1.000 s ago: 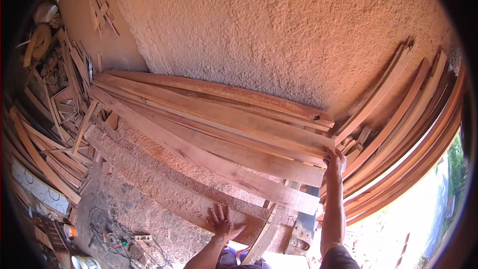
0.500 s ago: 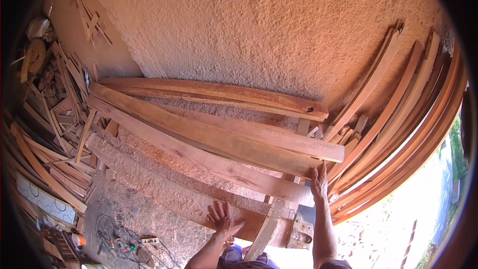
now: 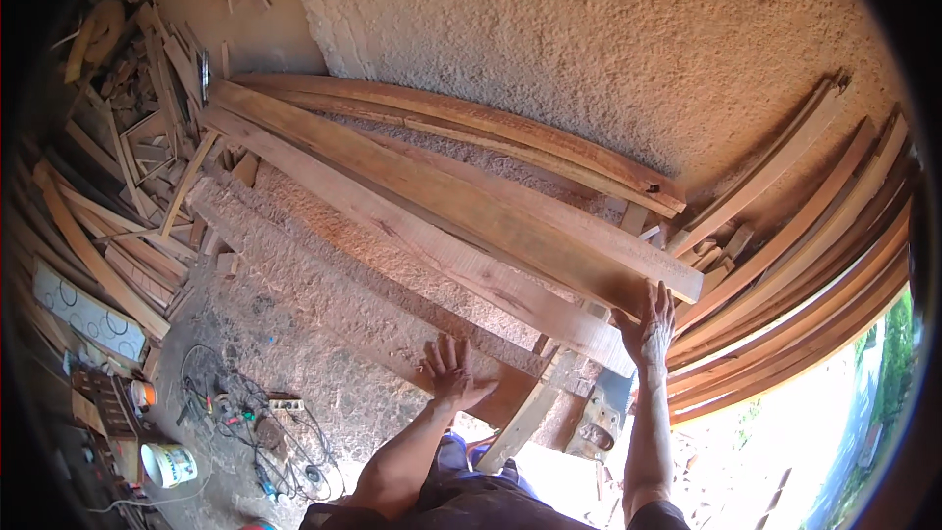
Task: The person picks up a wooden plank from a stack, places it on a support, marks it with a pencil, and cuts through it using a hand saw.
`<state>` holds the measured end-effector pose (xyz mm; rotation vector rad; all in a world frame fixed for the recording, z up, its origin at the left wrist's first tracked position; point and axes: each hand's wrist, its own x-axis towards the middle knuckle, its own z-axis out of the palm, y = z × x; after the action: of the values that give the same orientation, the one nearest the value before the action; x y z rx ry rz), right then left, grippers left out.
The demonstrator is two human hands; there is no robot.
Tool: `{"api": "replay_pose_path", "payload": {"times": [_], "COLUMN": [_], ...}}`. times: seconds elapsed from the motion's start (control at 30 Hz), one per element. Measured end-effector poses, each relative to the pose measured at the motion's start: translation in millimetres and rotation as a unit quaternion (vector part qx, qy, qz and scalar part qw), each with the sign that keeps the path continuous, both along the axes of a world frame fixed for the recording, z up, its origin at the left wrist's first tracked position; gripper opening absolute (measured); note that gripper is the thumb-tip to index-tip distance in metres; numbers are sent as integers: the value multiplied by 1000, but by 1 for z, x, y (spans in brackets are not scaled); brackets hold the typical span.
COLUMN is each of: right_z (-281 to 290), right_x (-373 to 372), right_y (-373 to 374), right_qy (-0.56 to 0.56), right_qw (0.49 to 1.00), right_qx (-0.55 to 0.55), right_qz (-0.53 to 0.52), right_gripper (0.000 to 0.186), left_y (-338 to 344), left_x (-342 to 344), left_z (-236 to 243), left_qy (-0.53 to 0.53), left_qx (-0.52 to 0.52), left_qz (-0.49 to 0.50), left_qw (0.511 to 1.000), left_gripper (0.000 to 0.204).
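My left hand [image 3: 454, 373], fingers spread, is at the near plank [image 3: 324, 304], which is coated with sawdust except for a bare reddish patch by the hand. Whether the palm presses on it or hovers, I cannot tell. My right hand [image 3: 650, 324] has its fingers stretched out and its palm and thumb against the right end of a long brown board [image 3: 471, 221]. Beside that board, on the near side, lies a paler board [image 3: 432, 260]. Another pale board [image 3: 589, 240] shows partly from behind it on the far side.
Two rough beams [image 3: 471, 123] lie along the textured wall [image 3: 589, 49]. Long timbers [image 3: 834, 245] lean at the right, and scrap wood [image 3: 137, 137] heaps up at the left. Tangled cables [image 3: 260, 432] and a white bucket [image 3: 169, 464] are on the floor. A wooden crosspiece [image 3: 535, 412] stands before me.
The view has shifted, showing more floor at the lower left. My right hand's fingers now reach further over the brown board's end. My left hand stays spread at the near plank.
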<state>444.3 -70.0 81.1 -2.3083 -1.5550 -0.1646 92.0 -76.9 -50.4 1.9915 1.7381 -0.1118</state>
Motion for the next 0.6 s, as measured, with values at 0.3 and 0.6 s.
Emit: {"api": "replay_pose_path", "payload": {"times": [0.3, 0.6], "right_z": [-15, -94], "right_x": [-53, -30], "right_y": [-18, -8], "right_qy": [-2, 24], "right_qw": [972, 964], "right_qx": [-75, -210], "right_qz": [224, 163], "right_gripper": [66, 121], "left_y": [-2, 12], "left_x": [-6, -13], "left_z": [-14, -27], "left_qy": [-39, -68], "left_qx": [46, 23], "left_qz": [-7, -39], "left_qw": [998, 997], "left_gripper": [109, 71]}}
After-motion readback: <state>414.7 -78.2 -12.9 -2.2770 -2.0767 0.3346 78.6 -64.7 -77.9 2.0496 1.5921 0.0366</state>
